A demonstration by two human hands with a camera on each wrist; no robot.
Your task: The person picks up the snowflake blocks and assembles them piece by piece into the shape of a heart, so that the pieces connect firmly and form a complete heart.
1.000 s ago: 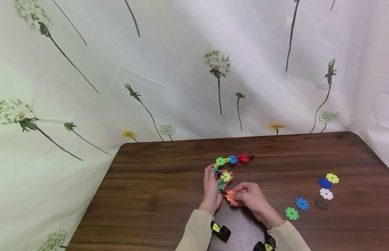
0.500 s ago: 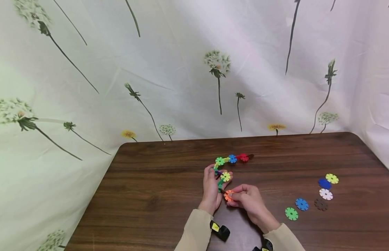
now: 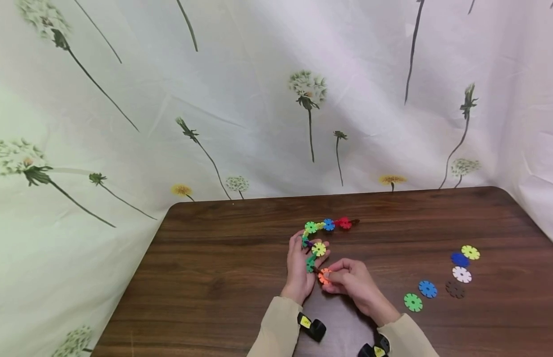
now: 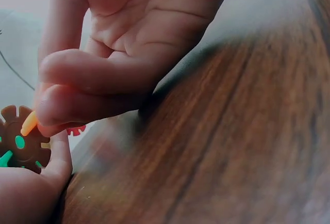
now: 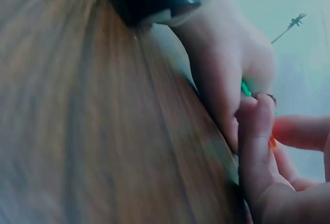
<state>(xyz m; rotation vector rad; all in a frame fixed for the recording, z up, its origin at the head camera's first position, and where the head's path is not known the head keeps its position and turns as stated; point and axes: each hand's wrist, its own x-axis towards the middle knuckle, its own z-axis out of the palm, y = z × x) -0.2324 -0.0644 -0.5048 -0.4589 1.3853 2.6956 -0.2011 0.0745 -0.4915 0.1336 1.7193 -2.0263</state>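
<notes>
A chain of slotted interlocking plastic discs (image 3: 328, 224) curves over the table, with red, blue, green, yellow, purple and brown pieces. My left hand (image 3: 298, 270) holds its near part, the thumb at the teal disc (image 3: 305, 241) and fingers behind the yellow disc (image 3: 319, 249). An orange disc (image 3: 324, 276) is pinched between thumb and fingertips of my right hand (image 3: 354, 285). It meets the brown disc (image 4: 25, 144) at the chain's near end, where the left wrist view shows its orange edge at the brown rim. In the right wrist view, fingers mostly cover the orange disc (image 5: 273, 142).
Loose discs lie flat to the right: green (image 3: 412, 302), light blue (image 3: 427, 289), dark brown (image 3: 455, 289), white (image 3: 461, 274), dark blue (image 3: 460, 259) and yellow (image 3: 470, 252). Behind the wooden table (image 3: 205, 277) hangs a flower-print curtain (image 3: 258, 99).
The right hand has moved slightly left with the orange disc, bringing it closer against the brown disc. The left hand and the chain stay nearly still.
</notes>
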